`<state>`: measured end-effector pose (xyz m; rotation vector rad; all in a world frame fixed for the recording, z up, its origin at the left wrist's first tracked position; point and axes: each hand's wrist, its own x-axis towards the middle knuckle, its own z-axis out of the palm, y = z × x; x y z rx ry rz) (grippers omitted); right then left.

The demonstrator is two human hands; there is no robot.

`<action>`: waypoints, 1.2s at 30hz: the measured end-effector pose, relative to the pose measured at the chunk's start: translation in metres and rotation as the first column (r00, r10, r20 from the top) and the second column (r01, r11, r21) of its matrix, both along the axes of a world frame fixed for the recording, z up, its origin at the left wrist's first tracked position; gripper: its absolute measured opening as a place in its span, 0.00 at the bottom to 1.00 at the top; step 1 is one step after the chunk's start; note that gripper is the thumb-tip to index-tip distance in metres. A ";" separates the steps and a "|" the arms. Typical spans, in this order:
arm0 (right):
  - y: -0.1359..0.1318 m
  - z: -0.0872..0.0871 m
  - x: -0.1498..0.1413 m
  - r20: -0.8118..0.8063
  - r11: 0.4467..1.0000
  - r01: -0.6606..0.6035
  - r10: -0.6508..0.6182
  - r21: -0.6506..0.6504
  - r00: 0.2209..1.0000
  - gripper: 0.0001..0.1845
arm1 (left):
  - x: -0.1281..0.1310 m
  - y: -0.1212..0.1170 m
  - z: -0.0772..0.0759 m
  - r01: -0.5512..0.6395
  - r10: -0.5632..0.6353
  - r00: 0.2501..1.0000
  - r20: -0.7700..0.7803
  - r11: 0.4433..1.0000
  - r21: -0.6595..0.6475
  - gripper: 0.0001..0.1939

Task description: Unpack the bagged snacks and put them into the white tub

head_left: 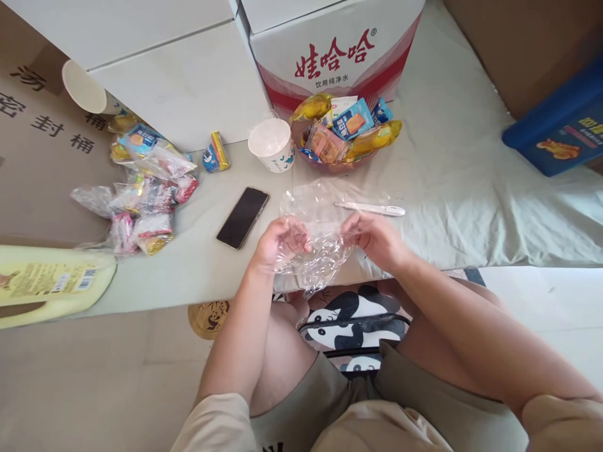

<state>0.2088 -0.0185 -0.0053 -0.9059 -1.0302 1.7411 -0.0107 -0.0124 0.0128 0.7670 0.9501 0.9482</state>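
Note:
Both my hands hold a crumpled clear plastic bag (315, 242) over the front edge of a low cloth-covered surface (452, 182). My left hand (277, 243) is curled on the bag's left side. On its right side, my right hand (374, 238) pinches the bag. A white pen-like stick (370, 208) lies just beyond my right hand. A black phone (242, 217) rests face up to the left of my left hand.
A pinkish bowl (330, 164) heaped with wrapped snacks stands behind, beside a white paper cup (272, 145). More bagged snacks (141, 194) lie at left, with a second cup (85, 88), a yellow bottle (51, 279), a white-and-red carton (330, 44) and a blue box (560, 125).

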 end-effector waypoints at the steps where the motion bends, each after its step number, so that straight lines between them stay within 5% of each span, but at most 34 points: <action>1: 0.001 -0.001 0.001 0.045 1.000 0.012 -0.012 0.001 0.999 0.15 | 0.001 0.001 -0.001 0.009 -0.009 1.000 -0.024 1.000 -0.010 0.18; 3: 0.003 -0.004 0.002 0.196 0.999 0.034 -0.041 0.041 0.980 0.19 | 0.003 0.003 -0.004 0.043 -0.044 0.989 -0.139 0.999 -0.014 0.22; 7: 0.004 -0.004 0.005 0.380 0.993 -0.025 -0.020 0.114 0.925 0.15 | 0.006 0.002 -0.012 0.093 -0.057 0.903 -0.427 0.994 0.063 0.13; 10: 0.005 -0.005 0.006 0.342 0.994 -0.088 0.063 0.058 0.937 0.38 | 0.006 0.000 -0.016 0.044 0.008 0.902 -0.432 0.993 0.111 0.14; 12: 0.008 -0.007 0.006 0.317 0.997 -0.071 0.053 0.044 0.947 0.41 | 0.004 0.000 -0.018 -0.010 0.063 0.925 -0.375 0.990 0.141 0.15; 17: 0.014 -0.008 0.005 0.320 0.978 -0.173 0.129 0.114 0.939 0.15 | 0.005 0.005 -0.024 -0.051 0.128 0.937 -0.325 0.970 0.237 0.19; 20: 0.013 -0.006 0.005 0.482 0.974 -0.128 0.024 0.185 0.876 0.08 | 0.007 0.007 -0.023 -0.084 0.325 0.824 -0.464 0.880 0.468 0.21; 22: 0.011 -0.005 0.005 0.540 0.965 -0.109 -0.038 0.237 0.841 0.08 | 0.010 0.004 -0.019 0.038 0.411 0.711 -0.570 0.788 0.615 0.22; 24: 0.009 -0.004 0.005 0.512 0.954 -0.156 0.003 0.256 0.859 0.08 | 0.013 -0.001 -0.016 0.240 0.339 0.656 -0.674 0.753 0.613 0.25; 26: 0.008 -0.004 0.005 0.434 0.949 -0.194 0.070 0.247 0.898 0.09 | 0.017 -0.007 -0.015 0.373 0.180 0.631 -0.755 0.783 0.498 0.26; 28: 0.008 -0.004 0.005 0.411 0.959 -0.146 0.035 0.242 0.911 0.13 | 0.020 -0.012 -0.017 0.376 0.073 0.614 -0.786 0.848 0.373 0.23; 32: 0.009 -0.005 0.007 0.473 0.939 -0.058 -0.118 0.340 0.873 0.32 | 0.019 -0.010 -0.017 0.267 0.004 0.714 -0.700 0.923 0.277 0.19; 36: 0.010 -0.004 0.004 0.420 0.949 -0.185 0.062 0.257 0.905 0.32 | 0.013 -0.004 -0.011 0.239 0.006 0.792 -0.610 0.917 0.319 0.14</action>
